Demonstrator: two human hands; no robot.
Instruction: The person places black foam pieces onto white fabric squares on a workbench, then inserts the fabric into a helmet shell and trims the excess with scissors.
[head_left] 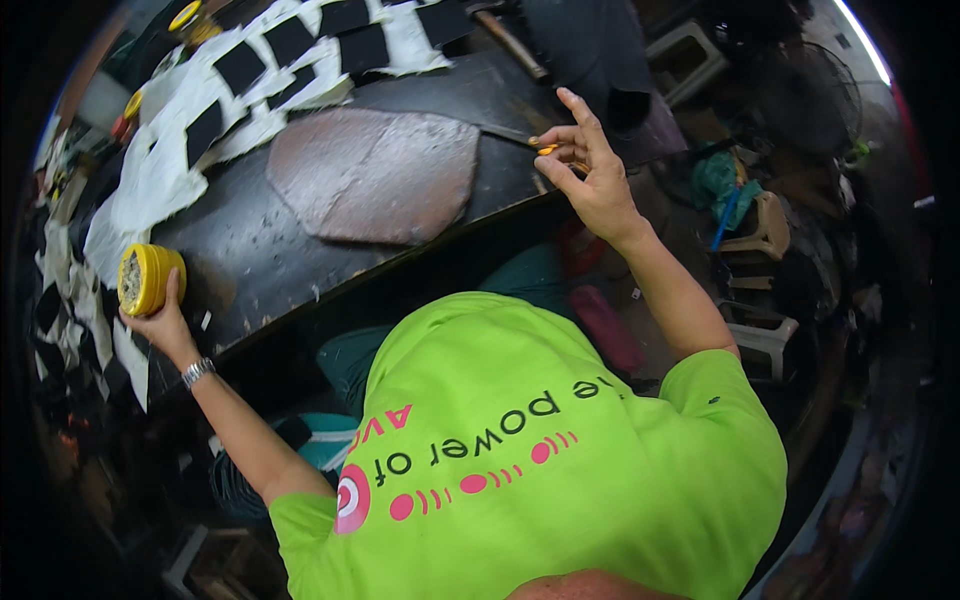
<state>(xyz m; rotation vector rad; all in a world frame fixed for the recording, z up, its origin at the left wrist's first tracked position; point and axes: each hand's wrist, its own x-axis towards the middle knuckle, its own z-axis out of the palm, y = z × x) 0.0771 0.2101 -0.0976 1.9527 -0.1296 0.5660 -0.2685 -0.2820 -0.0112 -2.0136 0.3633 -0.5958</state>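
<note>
Shirt [560, 450] of bright green fills the near foreground, and both bare arms reach out from it to a dark worktable [260, 260]. At the table's near-left edge, the left hand [160, 320], with a metal watch [197, 372] at its wrist, is closed around a round yellow tin [148, 278] tipped on its side, its open mouth showing a greyish filling. At the table's near-right edge, the right hand [590, 170] pinches a small orange-handled tool [550, 150] between thumb and forefinger, the other fingers fanned wide and lifted. Its dark blade [505, 134] seems to point toward a large flat reddish-grey sheet [375, 175] lying at the table's middle. Farther along the table, black squares [290, 40] sit in rows on white fabric [160, 170].

Judging from this, the work is paused between steps: tin steadied, tool just gripped. A next move would seem to call for bringing both hands in over the sheet with a firmer grasp on the tool.
</note>
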